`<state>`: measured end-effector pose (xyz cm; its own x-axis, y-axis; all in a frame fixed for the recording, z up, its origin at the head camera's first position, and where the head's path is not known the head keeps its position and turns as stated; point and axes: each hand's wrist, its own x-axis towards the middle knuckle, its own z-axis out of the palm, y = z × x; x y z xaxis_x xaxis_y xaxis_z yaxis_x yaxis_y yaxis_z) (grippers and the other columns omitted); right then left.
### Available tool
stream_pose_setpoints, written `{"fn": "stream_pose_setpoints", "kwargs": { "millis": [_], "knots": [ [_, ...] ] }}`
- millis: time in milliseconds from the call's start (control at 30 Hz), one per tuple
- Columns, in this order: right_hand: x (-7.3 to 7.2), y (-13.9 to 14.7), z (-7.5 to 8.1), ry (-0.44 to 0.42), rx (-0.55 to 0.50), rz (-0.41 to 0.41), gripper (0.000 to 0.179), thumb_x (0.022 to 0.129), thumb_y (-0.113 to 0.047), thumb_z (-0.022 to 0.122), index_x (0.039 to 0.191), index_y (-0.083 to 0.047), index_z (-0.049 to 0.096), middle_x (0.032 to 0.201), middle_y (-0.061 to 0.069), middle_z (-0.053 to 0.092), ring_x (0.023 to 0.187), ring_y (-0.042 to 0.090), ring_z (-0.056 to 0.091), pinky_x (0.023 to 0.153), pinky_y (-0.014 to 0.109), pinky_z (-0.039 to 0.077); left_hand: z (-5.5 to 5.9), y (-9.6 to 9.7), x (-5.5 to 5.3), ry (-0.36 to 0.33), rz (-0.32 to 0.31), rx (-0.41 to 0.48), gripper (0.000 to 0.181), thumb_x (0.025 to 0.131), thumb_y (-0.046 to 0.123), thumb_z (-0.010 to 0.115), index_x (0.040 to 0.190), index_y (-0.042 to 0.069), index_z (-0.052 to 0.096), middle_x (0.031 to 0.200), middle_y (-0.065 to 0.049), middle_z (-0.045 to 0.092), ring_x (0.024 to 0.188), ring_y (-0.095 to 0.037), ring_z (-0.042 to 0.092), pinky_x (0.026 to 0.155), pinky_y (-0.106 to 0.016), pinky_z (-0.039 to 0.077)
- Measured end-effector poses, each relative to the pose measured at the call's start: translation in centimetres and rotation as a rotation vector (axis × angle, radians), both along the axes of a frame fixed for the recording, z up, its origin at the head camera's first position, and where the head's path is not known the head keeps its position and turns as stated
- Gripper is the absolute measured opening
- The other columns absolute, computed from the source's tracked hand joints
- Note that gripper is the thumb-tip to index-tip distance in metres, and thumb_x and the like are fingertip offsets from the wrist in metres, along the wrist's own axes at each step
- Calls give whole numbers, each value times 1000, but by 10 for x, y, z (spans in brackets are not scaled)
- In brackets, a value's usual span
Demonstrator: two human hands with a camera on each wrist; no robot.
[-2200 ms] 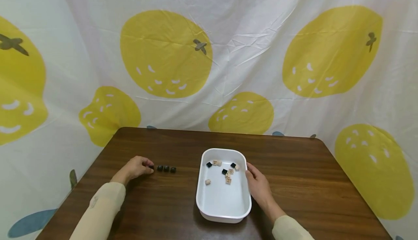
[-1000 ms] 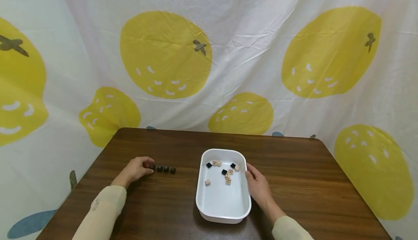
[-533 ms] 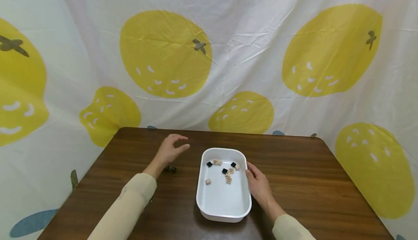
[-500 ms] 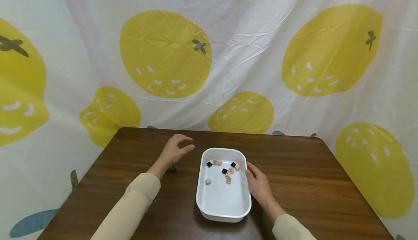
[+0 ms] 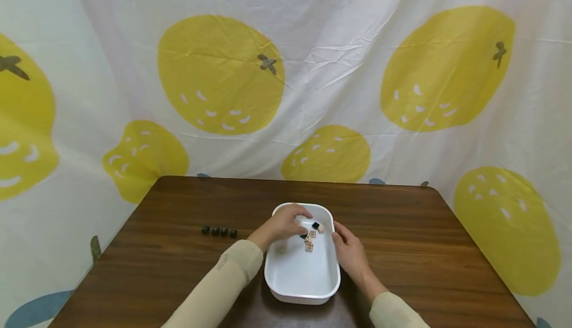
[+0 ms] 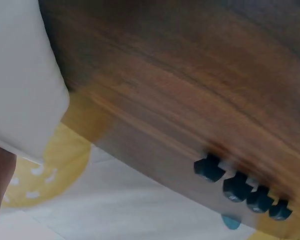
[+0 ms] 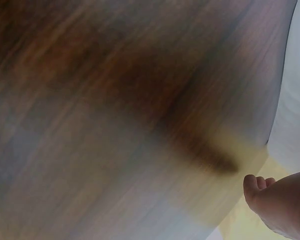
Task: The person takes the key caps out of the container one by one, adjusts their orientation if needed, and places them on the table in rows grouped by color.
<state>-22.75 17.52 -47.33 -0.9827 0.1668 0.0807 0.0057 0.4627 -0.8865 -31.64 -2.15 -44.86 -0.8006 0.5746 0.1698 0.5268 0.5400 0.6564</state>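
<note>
A white tray (image 5: 304,281) stands on the table and holds small black blocks (image 5: 315,225) and beige blocks with printed faces (image 5: 309,247). My left hand (image 5: 282,223) reaches in over its left wall, thumb and fingers apart. The thumb tip overlaps a black block, and the hand hides part of the tray's far left. My right hand (image 5: 352,252) holds the tray's right rim; in the right wrist view its fingertips (image 7: 260,181) show at the lower right. Left of the tray, several black blocks (image 5: 216,231) form a row, also in the left wrist view.
The brown wooden table (image 5: 411,248) extends on both sides of the tray. Behind it hangs a white cloth (image 5: 330,90) with yellow lemon prints.
My left hand has let go of the leftmost block in the row and moved right, into the tray. My right hand has stayed at the tray's right side.
</note>
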Motion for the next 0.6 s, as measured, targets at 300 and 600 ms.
{"fn": "stream_pose_setpoints", "kwargs": {
  "millis": [300, 600],
  "knots": [
    [-1, -1, -2, 29, 18, -4, 40, 103, -13, 50, 140, -1, 54, 131, 23, 60, 119, 38, 57, 99, 51, 44, -7, 11, -6, 106, -17, -247, 38, 72, 2, 84, 107, -2, 73, 105, -11, 71, 105, -28, 62, 95, -33, 45],
    [-1, -1, -2, 45, 15, -12, 39, 102, -13, 51, 139, 0, 55, 130, 23, 61, 118, 38, 57, 99, 52, 44, -13, 17, -2, 276, 45, -509, 22, 76, 18, 83, 97, 15, 80, 87, 1, 67, 91, -18, 58, 89, -28, 43]
  ]
}}
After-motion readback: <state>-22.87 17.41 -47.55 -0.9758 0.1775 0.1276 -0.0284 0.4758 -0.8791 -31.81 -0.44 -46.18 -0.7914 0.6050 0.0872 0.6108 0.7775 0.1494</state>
